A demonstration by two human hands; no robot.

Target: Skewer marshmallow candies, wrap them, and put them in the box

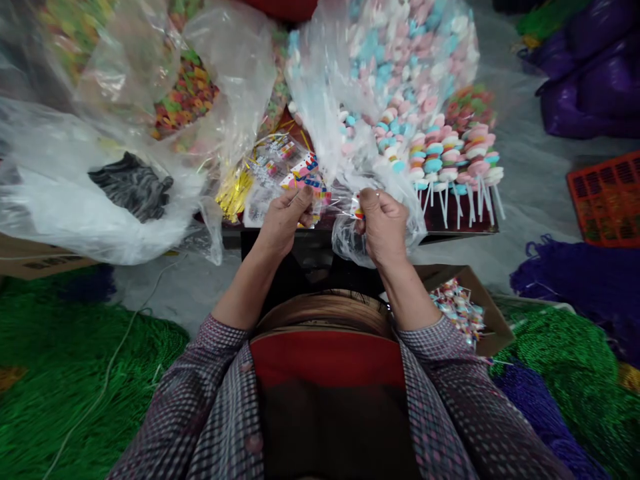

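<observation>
My left hand point(285, 217) and my right hand point(383, 223) are both closed, pinching a small clear cellophane wrapper point(334, 200) stretched between them. A bit of colourful candy shows at my right fingertips. Just beyond my hands lies a stack of printed clear wrappers point(287, 170) and a bundle of gold twist ties point(234, 190). A row of pink, blue and white lollipops point(453, 163) on white sticks stands to the right. Above them a big clear bag of pink and blue candies point(400, 47) leans toward me.
A clear bag of multicoloured candies point(187, 100) and a crumpled plastic bag with something dark inside point(133, 187) lie at the left. A cardboard box of wrapped lollipops point(457, 310) sits by my right elbow. Green point(60, 360) and purple point(585, 280) bead piles surround me; an orange crate point(607, 200) is at right.
</observation>
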